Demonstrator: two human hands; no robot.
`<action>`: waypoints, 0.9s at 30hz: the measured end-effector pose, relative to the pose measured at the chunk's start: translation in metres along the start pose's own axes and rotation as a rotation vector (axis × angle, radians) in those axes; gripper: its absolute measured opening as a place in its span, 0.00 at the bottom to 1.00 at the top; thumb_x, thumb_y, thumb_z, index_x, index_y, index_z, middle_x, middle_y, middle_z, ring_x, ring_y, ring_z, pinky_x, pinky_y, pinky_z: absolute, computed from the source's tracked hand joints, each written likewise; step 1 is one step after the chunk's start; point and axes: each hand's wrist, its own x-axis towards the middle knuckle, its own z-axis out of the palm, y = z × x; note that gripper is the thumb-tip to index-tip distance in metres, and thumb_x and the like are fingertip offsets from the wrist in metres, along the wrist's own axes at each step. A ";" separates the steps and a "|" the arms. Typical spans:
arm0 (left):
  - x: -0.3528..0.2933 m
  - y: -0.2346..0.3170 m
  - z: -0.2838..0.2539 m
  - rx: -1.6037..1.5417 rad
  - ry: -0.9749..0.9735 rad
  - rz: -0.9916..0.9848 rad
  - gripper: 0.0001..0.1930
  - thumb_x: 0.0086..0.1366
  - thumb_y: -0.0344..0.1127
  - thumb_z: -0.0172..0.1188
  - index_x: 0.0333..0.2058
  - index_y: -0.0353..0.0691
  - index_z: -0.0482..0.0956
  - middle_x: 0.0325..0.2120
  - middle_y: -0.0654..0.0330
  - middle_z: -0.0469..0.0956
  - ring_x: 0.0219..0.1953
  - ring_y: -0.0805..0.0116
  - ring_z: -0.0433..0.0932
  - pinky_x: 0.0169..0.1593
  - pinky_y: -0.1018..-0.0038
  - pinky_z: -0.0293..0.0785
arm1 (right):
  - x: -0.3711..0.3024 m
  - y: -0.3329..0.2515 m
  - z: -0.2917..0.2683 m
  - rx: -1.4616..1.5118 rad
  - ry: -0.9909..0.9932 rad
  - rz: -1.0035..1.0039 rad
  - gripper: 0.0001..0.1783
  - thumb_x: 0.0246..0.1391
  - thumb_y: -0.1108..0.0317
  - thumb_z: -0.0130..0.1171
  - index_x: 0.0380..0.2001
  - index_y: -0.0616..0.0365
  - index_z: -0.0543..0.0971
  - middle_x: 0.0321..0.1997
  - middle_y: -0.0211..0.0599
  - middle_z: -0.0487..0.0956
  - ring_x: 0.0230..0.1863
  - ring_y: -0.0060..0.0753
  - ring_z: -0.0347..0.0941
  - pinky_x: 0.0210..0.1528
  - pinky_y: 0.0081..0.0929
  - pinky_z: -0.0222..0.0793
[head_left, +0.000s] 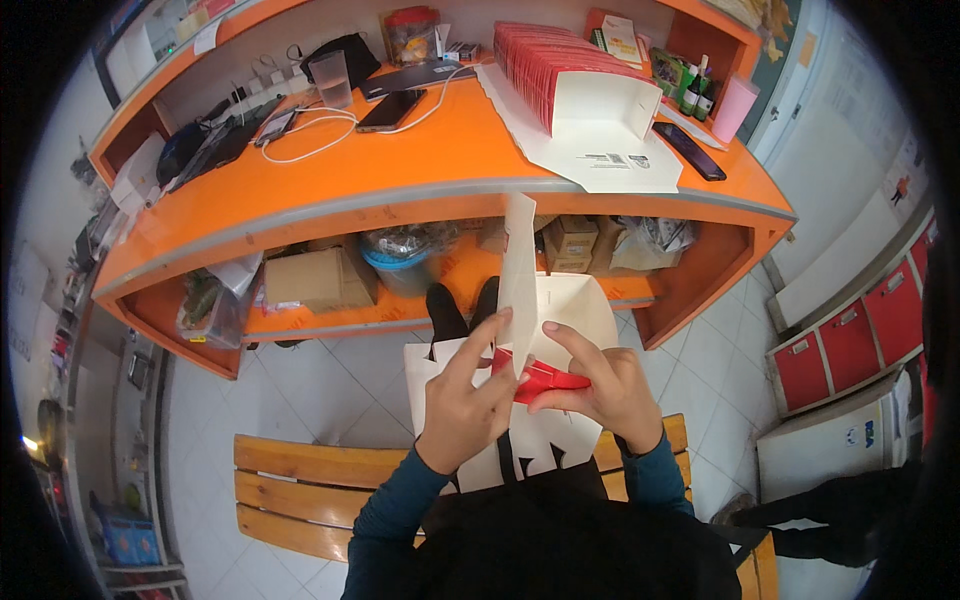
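Carton: is sitting part-folded between and just beyond the fingers, white inside showing.
Upright panel: is standing against the left fingers, which are resting apart; a thumb pinch cannot be told.
Red flap: is lying between right thumb and right index finger, these standing apart; grip firmness cannot be told.
Card: is seemingly behaving light, stiff, crease-prone, best held along folds.

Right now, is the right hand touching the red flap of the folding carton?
Touching: in the head view, the right hand has its thumb against the red flap.
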 end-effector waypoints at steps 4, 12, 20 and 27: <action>-0.003 0.004 -0.006 -0.147 -0.009 -0.105 0.12 0.42 0.29 0.67 0.28 0.40 0.77 0.38 0.53 0.72 0.40 0.61 0.73 0.36 0.76 0.72 | 0.000 -0.007 -0.008 0.021 -0.012 -0.005 0.44 0.29 0.52 0.65 0.53 0.54 0.64 0.17 0.41 0.74 0.18 0.41 0.71 0.21 0.28 0.66; -0.028 -0.003 0.002 -0.212 0.158 -0.378 0.11 0.39 0.29 0.69 0.24 0.42 0.77 0.35 0.56 0.72 0.35 0.63 0.72 0.39 0.73 0.68 | -0.001 -0.018 0.002 0.157 -0.101 -0.046 0.44 0.28 0.51 0.62 0.54 0.54 0.63 0.21 0.39 0.75 0.20 0.40 0.72 0.26 0.27 0.67; -0.019 -0.006 -0.014 -0.326 -0.261 -0.109 0.24 0.41 0.42 0.68 0.40 0.48 0.76 0.55 0.47 0.54 0.55 0.52 0.58 0.53 0.68 0.59 | -0.007 -0.014 -0.013 0.147 -0.074 0.046 0.41 0.27 0.54 0.67 0.50 0.53 0.66 0.24 0.40 0.76 0.22 0.35 0.73 0.26 0.23 0.67; -0.041 -0.045 0.037 -0.103 0.039 0.243 0.44 0.45 0.62 0.58 0.59 0.62 0.48 0.61 0.49 0.39 0.62 0.46 0.41 0.58 0.48 0.39 | -0.046 0.011 -0.060 1.063 0.743 0.332 0.24 0.53 0.58 0.50 0.49 0.63 0.65 0.44 0.38 0.73 0.42 0.27 0.71 0.42 0.23 0.67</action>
